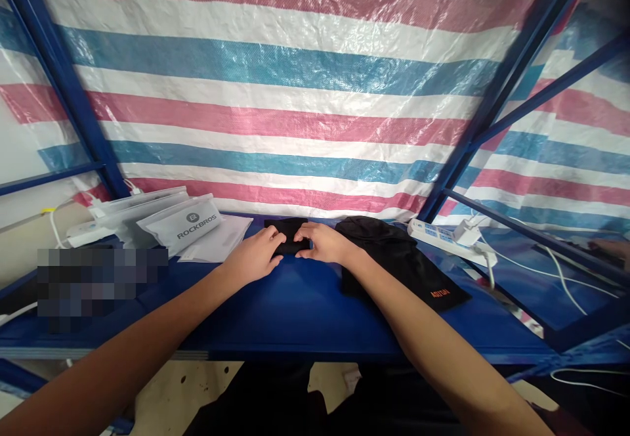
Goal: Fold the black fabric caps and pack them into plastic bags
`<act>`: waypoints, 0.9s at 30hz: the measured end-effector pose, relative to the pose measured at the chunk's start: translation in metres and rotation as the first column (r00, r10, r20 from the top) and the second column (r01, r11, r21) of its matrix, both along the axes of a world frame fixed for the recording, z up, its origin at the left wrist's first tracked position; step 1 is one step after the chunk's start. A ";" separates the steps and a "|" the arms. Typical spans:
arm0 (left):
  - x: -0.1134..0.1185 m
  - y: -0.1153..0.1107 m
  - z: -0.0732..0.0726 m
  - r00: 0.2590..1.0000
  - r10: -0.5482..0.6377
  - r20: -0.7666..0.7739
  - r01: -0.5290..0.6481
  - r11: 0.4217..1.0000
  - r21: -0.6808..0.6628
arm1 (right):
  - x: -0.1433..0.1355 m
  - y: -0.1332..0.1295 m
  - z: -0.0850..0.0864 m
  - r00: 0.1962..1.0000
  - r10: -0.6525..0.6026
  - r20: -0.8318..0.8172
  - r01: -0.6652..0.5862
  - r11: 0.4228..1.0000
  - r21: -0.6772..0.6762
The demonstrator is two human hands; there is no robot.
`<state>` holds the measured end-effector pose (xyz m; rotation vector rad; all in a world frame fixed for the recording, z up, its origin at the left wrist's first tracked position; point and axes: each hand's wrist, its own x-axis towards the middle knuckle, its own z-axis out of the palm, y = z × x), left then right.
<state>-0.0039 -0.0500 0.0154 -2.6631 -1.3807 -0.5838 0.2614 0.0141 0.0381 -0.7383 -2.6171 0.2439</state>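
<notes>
A small black bundle, apparently folded or rolled fabric, lies on the blue tabletop straight ahead of me. My left hand grips its left end, fingers curled over the top and the thumb at the near side. On the right end, my right hand is closed in the same way, its thumb along the near edge. Just right of that hand a larger black cloth item with orange lettering is spread on the table, partly hidden under my right forearm. The bundle's exact kind cannot be made out.
Left of the hands lie translucent ROCKBROS plastic bags and white sheets or bags. A white power strip with plugs and cables stands at right. Blue metal posts frame a striped plastic sheet behind.
</notes>
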 end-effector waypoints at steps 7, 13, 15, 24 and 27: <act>-0.007 0.014 0.002 0.990 -0.013 0.137 0.024 0.996 -0.081 | 0.001 0.015 -0.005 0.983 -0.112 -0.147 0.049 0.927 -0.372; -0.011 0.011 0.016 0.971 0.012 0.240 0.047 0.970 -0.237 | 0.007 0.016 -0.006 0.972 -0.146 -0.182 -0.007 0.761 -0.649; -0.011 0.012 0.017 0.961 0.038 0.274 0.044 0.957 -0.285 | 0.006 0.017 -0.009 0.969 -0.163 -0.185 0.001 0.753 -0.658; 0.007 0.022 0.008 0.981 0.030 0.191 -0.042 0.997 0.061 | -0.011 0.018 -0.019 0.965 -0.133 -0.226 0.146 0.989 0.039; 0.014 0.013 0.013 1.000 0.006 0.029 -0.008 0.997 0.081 | -0.011 0.009 -0.011 0.989 -0.069 -0.133 0.084 0.990 0.111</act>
